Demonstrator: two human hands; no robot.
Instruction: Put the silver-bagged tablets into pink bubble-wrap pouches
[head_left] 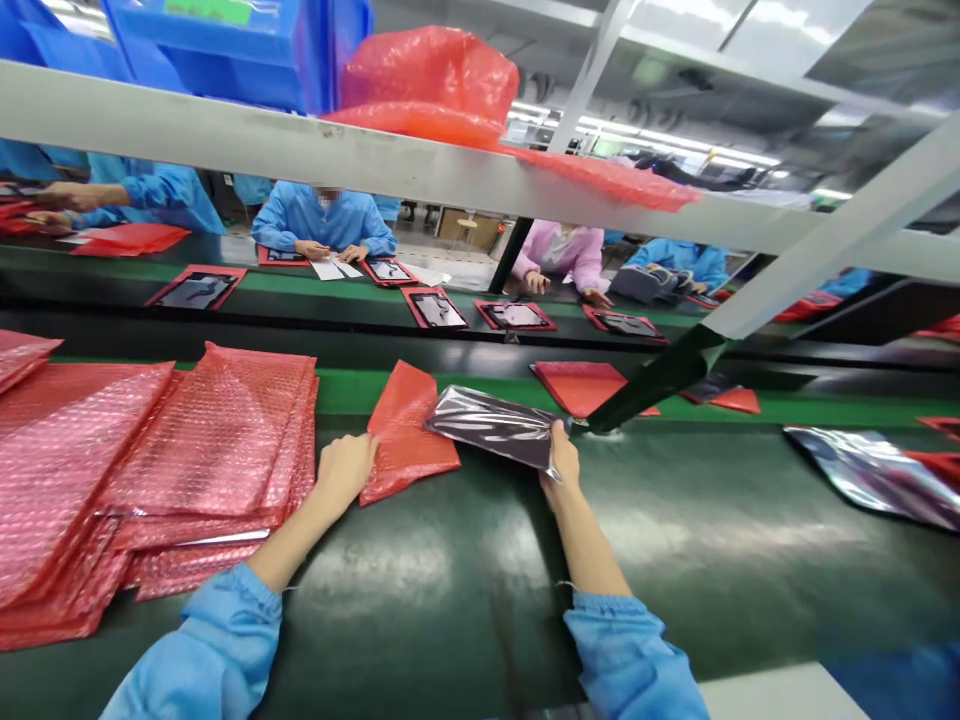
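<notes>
Left hand (343, 470) grips the near edge of a red pouch (405, 435) on the dark green bench (465, 580). Right hand (562, 458) pinches the corner of a silver bag (495, 428), whose far end lies across the pouch's right side. Left of them sits a stack (202, 450) of red bubble pouches. Another silver bag (870, 475) lies well to the right. Across the belt, people in blue coats (322, 220) sit over red-edged trays (435, 308).

Stack of red bubble bags (202, 440) lies left; blue-coated co-workers (324, 220) sit opposite; blue bins (225, 50) overhead; spare silver bag (877, 478) right.
</notes>
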